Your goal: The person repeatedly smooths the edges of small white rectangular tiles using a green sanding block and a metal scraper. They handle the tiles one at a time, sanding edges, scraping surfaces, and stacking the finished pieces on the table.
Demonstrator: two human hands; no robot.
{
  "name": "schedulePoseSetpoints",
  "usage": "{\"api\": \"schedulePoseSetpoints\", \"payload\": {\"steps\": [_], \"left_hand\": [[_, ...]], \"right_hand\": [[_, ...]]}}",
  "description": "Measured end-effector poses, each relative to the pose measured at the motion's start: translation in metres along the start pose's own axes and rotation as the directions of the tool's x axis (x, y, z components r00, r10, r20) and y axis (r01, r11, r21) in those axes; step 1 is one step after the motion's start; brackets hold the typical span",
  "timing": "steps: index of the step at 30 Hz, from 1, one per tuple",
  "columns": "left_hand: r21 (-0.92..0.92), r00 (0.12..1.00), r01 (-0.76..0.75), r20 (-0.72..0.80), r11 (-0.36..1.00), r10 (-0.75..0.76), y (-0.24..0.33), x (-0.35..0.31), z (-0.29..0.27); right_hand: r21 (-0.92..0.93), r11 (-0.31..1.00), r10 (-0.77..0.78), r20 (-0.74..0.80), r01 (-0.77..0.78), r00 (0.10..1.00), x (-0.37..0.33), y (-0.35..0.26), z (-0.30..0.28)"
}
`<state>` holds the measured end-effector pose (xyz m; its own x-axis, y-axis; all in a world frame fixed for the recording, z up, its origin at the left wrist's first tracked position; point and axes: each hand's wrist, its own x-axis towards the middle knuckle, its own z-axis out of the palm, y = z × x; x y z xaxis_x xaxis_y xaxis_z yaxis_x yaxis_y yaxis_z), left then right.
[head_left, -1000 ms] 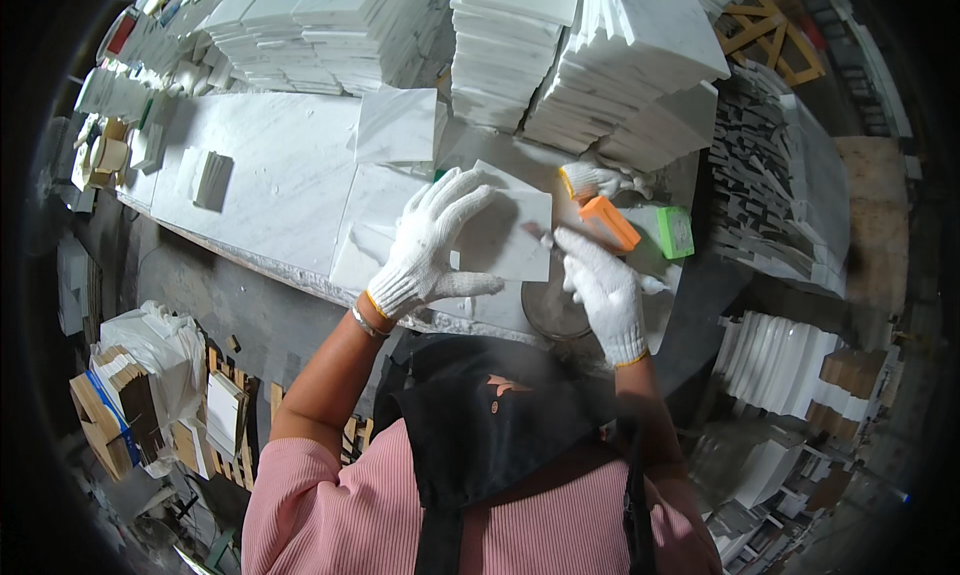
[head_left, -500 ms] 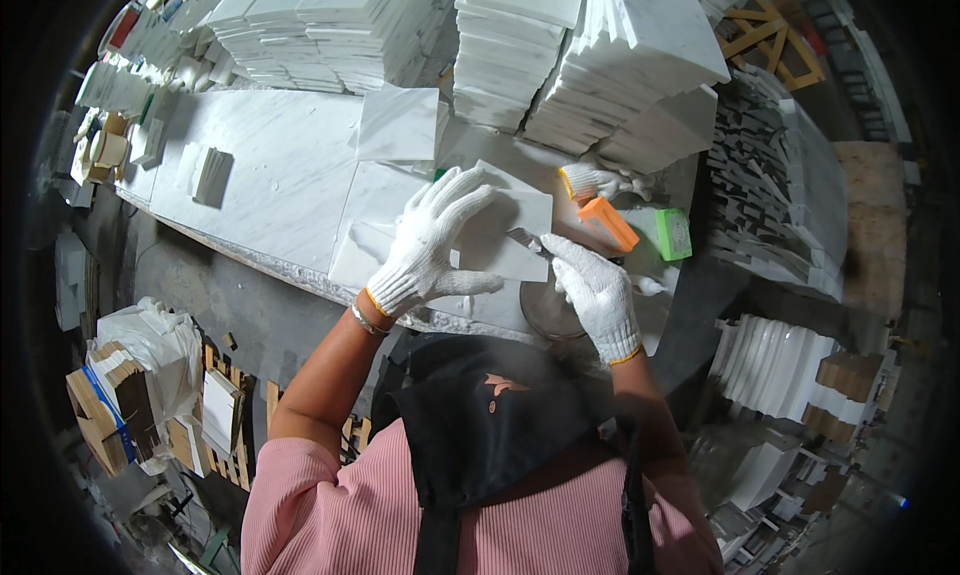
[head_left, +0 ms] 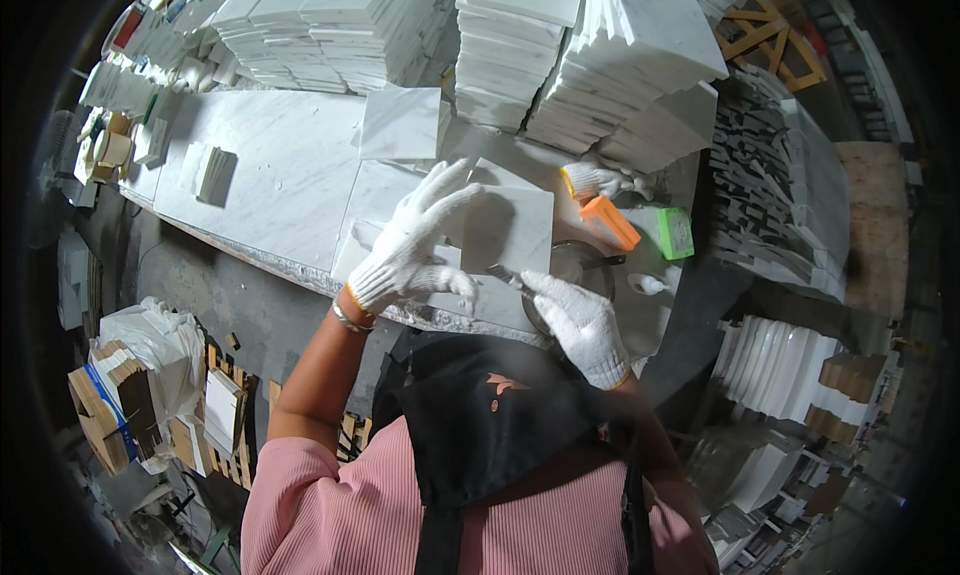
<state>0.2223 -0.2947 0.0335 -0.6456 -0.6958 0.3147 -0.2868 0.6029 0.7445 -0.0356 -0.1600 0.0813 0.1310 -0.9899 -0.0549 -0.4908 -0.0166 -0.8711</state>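
My left hand (head_left: 415, 240), in a white knit glove, is held with fingers spread along the left edge of a square white marble tile (head_left: 515, 230). Whether it touches the tile I cannot tell. My right hand (head_left: 578, 325), gloved the same way, is closed on a small scraper with a flat metal blade (head_left: 505, 275), which points at the tile's near edge. Its handle is hidden in the glove. Beyond that hand stands a round dish (head_left: 568, 258), partly covered, with a dark-handled tool (head_left: 603, 262) lying across it.
An orange block (head_left: 610, 223), a green block (head_left: 675, 233) and a spare glove (head_left: 600, 181) lie right of the tile. Tall stacks of marble tiles (head_left: 505, 60) rise along the table's far side. A few small pieces (head_left: 208, 172) stand on the left of the table (head_left: 280, 155).
My right hand has come nearer to me and left with the scraper, uncovering the dish and its dark-handled tool. My left hand has shifted slightly left.
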Motion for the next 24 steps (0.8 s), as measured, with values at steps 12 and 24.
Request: {"api": "schedulePoseSetpoints", "payload": {"steps": [12, 24], "left_hand": [[0.059, 0.924, 0.218, -0.333, 0.974, -0.187, 0.05, -0.063, 0.036], [0.089, 0.872, 0.279, -0.44, 0.956, -0.213, 0.046, -0.09, 0.05]], "right_hand": [[-0.13, 0.99, 0.069, 0.124, -0.052, 0.99, 0.0, -0.019, 0.036], [-0.051, 0.999, -0.009, 0.146, 0.016, 0.989, -0.013, -0.022, 0.036]]}}
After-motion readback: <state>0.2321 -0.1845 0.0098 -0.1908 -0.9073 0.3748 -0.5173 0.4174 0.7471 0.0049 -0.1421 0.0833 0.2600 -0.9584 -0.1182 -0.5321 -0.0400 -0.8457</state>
